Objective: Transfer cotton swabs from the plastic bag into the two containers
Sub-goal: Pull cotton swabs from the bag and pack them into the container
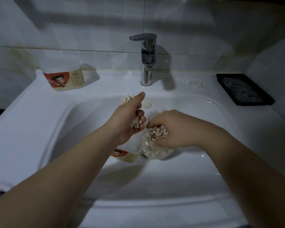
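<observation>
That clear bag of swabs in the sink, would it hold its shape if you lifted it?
Probably not: the bag looks thin and crumpled, sagging around the right hand, so it's likely floppy. It's likely light, holding only swabs. Loose swabs could well spill from its open mouth if tipped.

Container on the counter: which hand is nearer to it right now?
Left. The left hand, gripping swabs, is over the basin, right of and in front of the counter container. The right hand is farther right, gripping more swabs in the bag.
</observation>
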`<state>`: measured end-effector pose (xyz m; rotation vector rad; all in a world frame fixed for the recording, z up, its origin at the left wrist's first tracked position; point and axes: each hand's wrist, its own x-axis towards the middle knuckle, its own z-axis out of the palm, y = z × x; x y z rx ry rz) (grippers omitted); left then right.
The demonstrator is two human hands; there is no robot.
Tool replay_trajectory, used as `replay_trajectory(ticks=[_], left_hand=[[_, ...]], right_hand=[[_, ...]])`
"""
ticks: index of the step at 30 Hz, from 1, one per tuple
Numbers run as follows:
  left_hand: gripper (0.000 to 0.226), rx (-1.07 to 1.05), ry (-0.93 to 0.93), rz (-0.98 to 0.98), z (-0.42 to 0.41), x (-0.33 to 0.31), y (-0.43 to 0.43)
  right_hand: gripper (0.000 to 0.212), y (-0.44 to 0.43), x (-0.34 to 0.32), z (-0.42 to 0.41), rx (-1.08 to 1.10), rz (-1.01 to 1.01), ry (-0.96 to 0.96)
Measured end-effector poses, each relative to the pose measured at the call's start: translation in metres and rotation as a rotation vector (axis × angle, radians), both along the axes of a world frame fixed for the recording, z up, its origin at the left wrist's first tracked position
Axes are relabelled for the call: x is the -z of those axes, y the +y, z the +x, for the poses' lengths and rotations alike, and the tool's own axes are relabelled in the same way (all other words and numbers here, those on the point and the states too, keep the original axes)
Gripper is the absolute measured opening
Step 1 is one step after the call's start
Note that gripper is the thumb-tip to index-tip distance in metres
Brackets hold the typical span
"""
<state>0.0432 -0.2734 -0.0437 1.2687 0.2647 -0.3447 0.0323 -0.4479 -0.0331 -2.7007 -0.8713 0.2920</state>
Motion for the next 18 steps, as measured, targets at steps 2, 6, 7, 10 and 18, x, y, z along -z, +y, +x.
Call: replay_trajectory(ticks=[2,6,7,10,18], left_hand=[[0.032,0.027,-0.002,0.024,0.000,0.000,0.000],[0.022,0.070,-0.080,0.202,-0.001,0.005,-0.001],[0.020,0.077,-0.101,0.262,0.000,0.007,-0.002],[0.019,0.095,-0.133,0.382,-0.001,0.010,-0.004],[0.016,0.114,-0.086,0.354,-0.001,0.017,-0.004]], right_hand=[[0.024,0.004,0.003,-0.001,0.014,-0.072,0.002],[0.040,0.010,0.004,-0.004,0.067,-0.222,-0.071],[0.034,0.012,0.005,-0.004,0.058,-0.233,-0.114],[0.015,0.016,0.006,-0.003,0.032,-0.270,-0.179],[0.010,0.013,0.006,0.000,0.061,-0.250,-0.148]])
